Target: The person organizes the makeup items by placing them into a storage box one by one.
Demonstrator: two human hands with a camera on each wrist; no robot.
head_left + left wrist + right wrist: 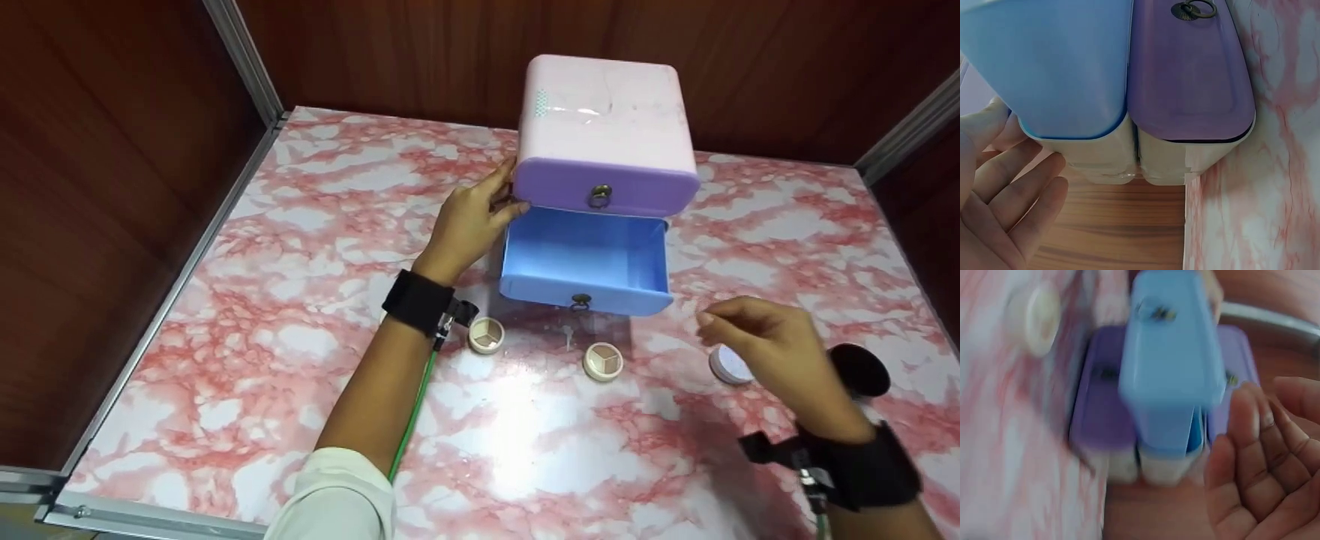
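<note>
"What room are we looking at?"

"Brown wood-look walls (420, 52) are standing on three sides, and grey metal strips (240, 64) are running along their corners. Between them we're looking down on one table (247, 360), its marbled top mixing red, pink and white and catching a bright glare near the middle."

"What are we counting on it?"

"One chest of drawers (645, 112) is standing toward the back, right of centre. We're counting three drawers: the blue drawer (540, 289) is jutting out in the middle, while the upper purple drawer (555, 185) and lower purple drawer (1103, 402) are sitting pushed in."

"And hands?"

"Two. The left hand (469, 221) is resting against the chest's left side, fingers reaching out nearly straight. The right hand (780, 352) is hovering in front and to the right, its fingers curving loosely around nothing. Two black wristbands (420, 301) are circling the wrists."

"Which smaller things are we finding?"

"One black round object (864, 370) is lying just beside the right hand, one pale round pot (726, 364) is showing partly behind it, and two three-colour palettes (486, 336) are lying apart before the blue drawer. Three ring pulls (580, 302) are hanging, one per drawer."
</note>
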